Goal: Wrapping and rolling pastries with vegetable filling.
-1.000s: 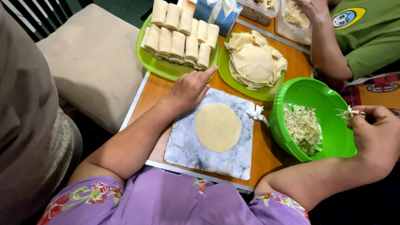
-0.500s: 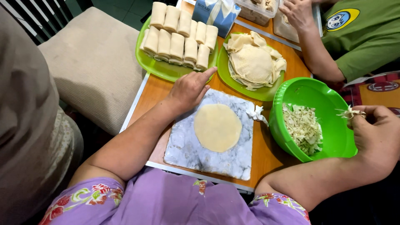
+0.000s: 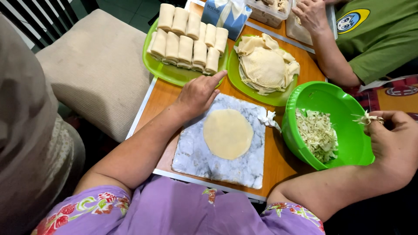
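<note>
Left hand [image 3: 198, 93] lies flat, fingers spread and holding nothing, on the top-left corner of the marble slab [image 3: 204, 161], likely pinning it to the desk [image 3: 278, 154]. Round wrapper [image 3: 227, 133] sits just right of those fingers. Right hand [image 3: 394, 146] hovers at the green bowl [image 3: 344, 104] rim, wrist bent, fingertips pinched on shredded cabbage [image 3: 368, 118].

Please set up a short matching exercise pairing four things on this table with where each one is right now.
Things:
1. round wrapper
2. shredded cabbage
3. finished rolls
4. pinch of filling

Places:
A. in the right hand
B. on the marble slab
C. on the far-left green plate
D. in the green bowl

Pairs: 1-B, 2-D, 3-C, 4-A
</note>
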